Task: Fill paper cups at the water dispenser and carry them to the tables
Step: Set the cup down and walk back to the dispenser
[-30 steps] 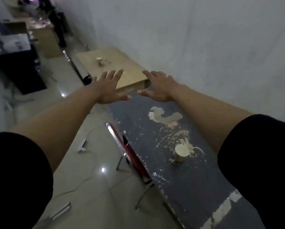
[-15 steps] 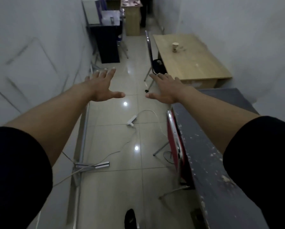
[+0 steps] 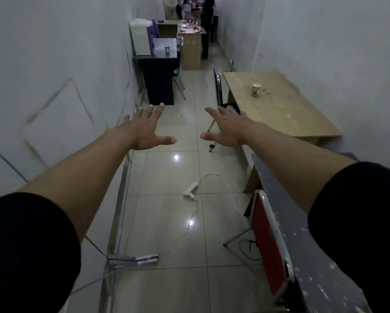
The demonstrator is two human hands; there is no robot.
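Observation:
My left hand (image 3: 145, 129) and my right hand (image 3: 226, 128) are stretched out palms down over the aisle floor, fingers spread, both holding nothing. A paper cup (image 3: 255, 89) stands on the light wooden table (image 3: 286, 114) to the right. Far down the aisle a white water dispenser (image 3: 141, 37) sits on a dark desk (image 3: 160, 57) against the left wall, with another paper cup (image 3: 167, 50) beside it. The dark, paint-flecked table (image 3: 314, 256) runs along my right side under my right arm.
A red chair (image 3: 268, 242) is pushed against the dark table. A white power strip (image 3: 190, 188) with its cable lies on the tiled floor. A metal rail (image 3: 121, 211) runs along the left wall. A dark chair (image 3: 219, 89) stands by the wooden table. People stand at a far desk (image 3: 191, 41).
My view has swung left from the dark table, where a cup stands, to face down the aisle. Both hands stay outstretched and empty; the dispenser desk has come into view.

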